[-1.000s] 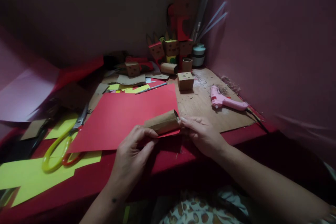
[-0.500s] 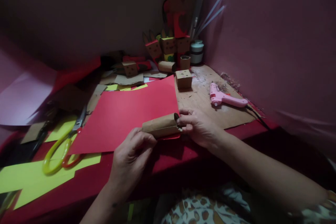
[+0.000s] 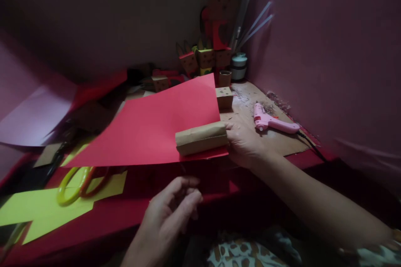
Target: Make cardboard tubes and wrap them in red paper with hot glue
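A brown cardboard tube (image 3: 202, 138) lies along the near right edge of a sheet of red paper (image 3: 159, 121). My right hand (image 3: 242, 144) grips the tube's right end together with the paper; its fingertips are mostly hidden behind them. The sheet is raised off the table at its front edge. Below that edge, my left hand (image 3: 177, 204) is apart from both, fingers loosely bent and thumb separate, with nothing visible in it.
Scissors (image 3: 69, 187) and yellow paper (image 3: 46, 204) lie at left, partly under the sheet. A pink glue gun (image 3: 274, 123) rests on a cardboard board (image 3: 291, 142) at right. Behind stand a small cardboard box (image 3: 224, 99), cardboard figures (image 3: 188, 62) and a lidded jar (image 3: 239, 66).
My left hand has let go of the tube's left end and dropped toward me. The right hand has lifted the sheet with the tube, so the paper now hides more behind it.
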Available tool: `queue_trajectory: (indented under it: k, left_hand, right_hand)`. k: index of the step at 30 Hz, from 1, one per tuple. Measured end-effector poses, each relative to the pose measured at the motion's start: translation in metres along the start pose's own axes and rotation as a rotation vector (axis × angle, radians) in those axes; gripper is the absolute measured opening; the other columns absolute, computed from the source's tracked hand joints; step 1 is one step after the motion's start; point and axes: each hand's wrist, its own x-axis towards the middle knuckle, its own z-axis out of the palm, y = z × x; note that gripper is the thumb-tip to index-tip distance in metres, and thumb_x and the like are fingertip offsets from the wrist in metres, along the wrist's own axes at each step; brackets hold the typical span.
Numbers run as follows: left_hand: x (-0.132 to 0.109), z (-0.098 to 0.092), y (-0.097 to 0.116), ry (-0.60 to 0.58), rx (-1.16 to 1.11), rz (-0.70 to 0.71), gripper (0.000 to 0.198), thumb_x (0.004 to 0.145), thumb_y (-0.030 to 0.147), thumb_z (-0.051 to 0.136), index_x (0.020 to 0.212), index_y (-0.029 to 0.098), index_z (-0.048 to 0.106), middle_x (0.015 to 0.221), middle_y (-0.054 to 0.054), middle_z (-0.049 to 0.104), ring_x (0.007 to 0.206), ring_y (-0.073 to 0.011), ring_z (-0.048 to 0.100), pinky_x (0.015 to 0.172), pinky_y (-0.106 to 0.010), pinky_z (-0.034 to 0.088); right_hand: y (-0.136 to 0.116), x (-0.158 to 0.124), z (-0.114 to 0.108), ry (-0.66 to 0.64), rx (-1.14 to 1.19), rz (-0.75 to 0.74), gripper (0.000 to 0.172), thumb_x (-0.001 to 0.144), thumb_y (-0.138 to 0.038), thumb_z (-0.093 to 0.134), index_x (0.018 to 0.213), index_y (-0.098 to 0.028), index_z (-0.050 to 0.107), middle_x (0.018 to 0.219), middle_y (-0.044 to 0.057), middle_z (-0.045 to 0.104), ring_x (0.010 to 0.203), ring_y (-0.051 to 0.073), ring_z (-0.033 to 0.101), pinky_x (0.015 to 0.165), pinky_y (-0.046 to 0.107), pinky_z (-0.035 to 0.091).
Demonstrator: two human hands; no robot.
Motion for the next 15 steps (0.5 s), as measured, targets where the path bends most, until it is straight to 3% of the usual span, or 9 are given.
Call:
queue_trajectory:
  k: [1, 3, 6, 11, 15]
  left_hand:
    - [0.003, 0.000, -0.001, -0.050, -0.144, -0.081, 0.024, 0.079, 0.038, 0.069, 0.090, 0.017, 0.069, 0.064, -0.003, 0.062, 0.049, -0.0126, 0.053, 0.043, -0.023, 0.042]
    - [0.014, -0.002, 0.000, -0.101, -0.383, -0.066, 0.035, 0.071, 0.043, 0.075, 0.087, 0.012, 0.069, 0.070, -0.009, 0.067, 0.052, -0.0169, 0.057, 0.044, -0.028, 0.047]
    - [0.029, 0.000, 0.005, -0.019, -0.608, 0.013, 0.035, 0.064, 0.040, 0.080, 0.079, 0.010, 0.069, 0.081, -0.014, 0.069, 0.069, -0.0238, 0.064, 0.052, -0.032, 0.054]
    - [0.042, 0.018, 0.018, 0.160, -0.818, -0.120, 0.022, 0.081, 0.034, 0.068, 0.077, 0.012, 0.068, 0.061, -0.003, 0.061, 0.050, -0.0143, 0.057, 0.044, -0.025, 0.050]
    - [0.047, 0.025, 0.019, 0.249, -0.839, -0.160, 0.022, 0.090, 0.030, 0.055, 0.085, 0.013, 0.069, 0.069, -0.004, 0.063, 0.049, -0.0121, 0.056, 0.042, -0.022, 0.049]
  right_hand:
    - [-0.003, -0.001, 0.002, -0.012, 0.022, 0.005, 0.030, 0.077, -0.043, 0.065, 0.094, -0.019, 0.071, 0.080, 0.008, 0.071, 0.089, 0.025, 0.066, 0.073, 0.038, 0.053]
    - [-0.004, -0.002, 0.005, -0.040, 0.051, 0.001, 0.033, 0.076, -0.048, 0.066, 0.094, -0.021, 0.071, 0.084, 0.008, 0.071, 0.091, 0.024, 0.067, 0.074, 0.038, 0.053]
    - [-0.001, -0.003, 0.005, -0.084, 0.058, -0.036, 0.034, 0.074, -0.048, 0.069, 0.094, -0.021, 0.070, 0.087, 0.007, 0.072, 0.092, 0.023, 0.067, 0.074, 0.038, 0.054]
    - [0.007, -0.003, 0.005, -0.127, 0.167, -0.067, 0.023, 0.078, -0.038, 0.067, 0.093, -0.021, 0.070, 0.086, 0.004, 0.072, 0.088, 0.021, 0.068, 0.072, 0.034, 0.054]
    - [0.007, -0.002, 0.011, -0.078, 0.256, -0.104, 0.023, 0.078, -0.033, 0.067, 0.096, -0.020, 0.069, 0.083, 0.003, 0.072, 0.085, 0.020, 0.067, 0.071, 0.033, 0.053]
